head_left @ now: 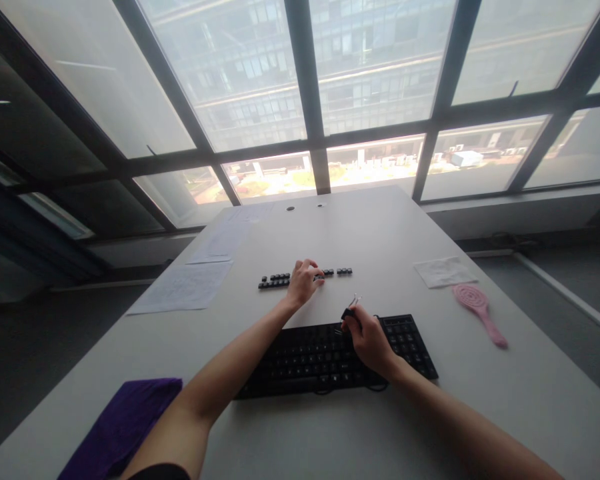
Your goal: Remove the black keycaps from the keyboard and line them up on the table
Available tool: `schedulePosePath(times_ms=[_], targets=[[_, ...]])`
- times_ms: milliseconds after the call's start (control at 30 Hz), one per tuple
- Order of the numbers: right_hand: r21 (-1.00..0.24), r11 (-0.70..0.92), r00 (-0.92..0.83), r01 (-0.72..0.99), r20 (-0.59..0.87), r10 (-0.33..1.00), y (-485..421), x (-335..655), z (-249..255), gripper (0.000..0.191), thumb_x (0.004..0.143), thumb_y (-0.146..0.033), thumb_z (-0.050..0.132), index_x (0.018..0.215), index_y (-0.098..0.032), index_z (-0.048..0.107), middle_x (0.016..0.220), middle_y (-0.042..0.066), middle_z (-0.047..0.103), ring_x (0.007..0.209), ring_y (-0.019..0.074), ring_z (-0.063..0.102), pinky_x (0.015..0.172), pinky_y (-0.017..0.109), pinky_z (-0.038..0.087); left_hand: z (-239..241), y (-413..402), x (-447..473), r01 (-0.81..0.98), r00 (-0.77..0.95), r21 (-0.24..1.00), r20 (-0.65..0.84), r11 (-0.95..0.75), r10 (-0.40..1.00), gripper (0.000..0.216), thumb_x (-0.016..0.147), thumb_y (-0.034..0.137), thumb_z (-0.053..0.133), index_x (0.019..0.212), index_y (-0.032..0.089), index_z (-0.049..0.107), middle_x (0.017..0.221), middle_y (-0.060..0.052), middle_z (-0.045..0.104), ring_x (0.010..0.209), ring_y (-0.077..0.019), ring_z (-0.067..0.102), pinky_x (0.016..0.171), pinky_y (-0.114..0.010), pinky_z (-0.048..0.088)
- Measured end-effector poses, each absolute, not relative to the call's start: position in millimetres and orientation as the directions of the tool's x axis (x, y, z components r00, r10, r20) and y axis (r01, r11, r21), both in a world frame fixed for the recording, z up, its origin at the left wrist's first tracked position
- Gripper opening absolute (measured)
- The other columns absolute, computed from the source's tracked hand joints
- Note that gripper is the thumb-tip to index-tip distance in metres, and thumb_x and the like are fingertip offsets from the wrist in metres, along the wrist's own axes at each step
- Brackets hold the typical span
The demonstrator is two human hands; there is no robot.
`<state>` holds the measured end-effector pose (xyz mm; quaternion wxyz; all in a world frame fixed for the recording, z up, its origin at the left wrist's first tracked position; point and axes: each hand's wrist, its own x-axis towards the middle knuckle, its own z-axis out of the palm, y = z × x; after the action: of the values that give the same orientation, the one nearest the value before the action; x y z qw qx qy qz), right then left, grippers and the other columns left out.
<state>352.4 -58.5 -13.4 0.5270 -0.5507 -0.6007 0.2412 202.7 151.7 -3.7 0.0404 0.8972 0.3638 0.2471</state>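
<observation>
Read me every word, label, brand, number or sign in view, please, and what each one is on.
No text can be read here.
Keyboard: small pale marks on its keys, too small and blurred to read.
Loose keys: any marks too small to read.
Papers at the left: any print too faint to read.

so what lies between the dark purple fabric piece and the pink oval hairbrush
In the head view, the black rectangular keyboard lies between them, with the left forearm and right hand over parts of it.
</observation>
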Motion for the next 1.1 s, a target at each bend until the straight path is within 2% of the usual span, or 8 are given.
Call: schedulePosePath(times_ms=[167,400,767,1100], targets=[[-0.870,0.280,0.162,0.407,0.370,0.915,-57.7,351.9,-12.0,0.012,0.096,-0.020,0.046,0.087,-0.022,0.054,0.074,0.001,0.066,0.069,0.0177,0.062,0.069,0.027,0.044,-8.0,154.9,203.5,0.633,0.624,0.248,0.396,-0.733,0.673,0.015,0.077,0.021,0.078,0.090,0.029,0.079,0.112,-0.005,0.061,0.107,-0.0263,0.047,0.100,-0.043,0.044],[-0.866,0.282,0.168,0.412,0.377,0.911,-58.0,351.3,-11.7,0.011,0.095,-0.019,0.048,0.088,-0.022,0.055,0.074,0.001,0.066,0.068,0.0178,0.062,0.069,0.028,0.045,-12.2,154.3,207.6,0.635,0.599,0.286,0.405,-0.718,0.691,0.007,0.078,0.025,0.078,0.084,0.029,0.079,0.108,-0.004,0.063,0.104,-0.0255,0.048,0.096,-0.042,0.046],[-0.868,0.283,0.154,0.409,0.371,0.916,-58.5,351.8,-9.5,0.010,0.095,-0.020,0.048,0.088,-0.022,0.054,0.075,0.000,0.066,0.069,0.0177,0.063,0.070,0.027,0.044,-23.4,157.7,210.8,0.664,0.507,0.361,0.427,-0.655,0.749,0.013,0.075,0.030,0.082,0.088,0.033,0.080,0.106,-0.003,0.062,0.103,-0.0237,0.049,0.099,-0.041,0.042],[-0.861,0.275,0.148,0.428,0.367,0.918,-57.7,352.1,-12.7,0.011,0.096,-0.022,0.047,0.089,-0.022,0.055,0.076,0.001,0.066,0.069,0.0183,0.062,0.070,0.028,0.044,-25.7,157.3,211.2,0.693,0.485,0.360,0.409,-0.625,0.773,0.014,0.073,0.033,0.084,0.086,0.036,0.080,0.111,-0.003,0.061,0.108,-0.0263,0.047,0.095,-0.043,0.040]])
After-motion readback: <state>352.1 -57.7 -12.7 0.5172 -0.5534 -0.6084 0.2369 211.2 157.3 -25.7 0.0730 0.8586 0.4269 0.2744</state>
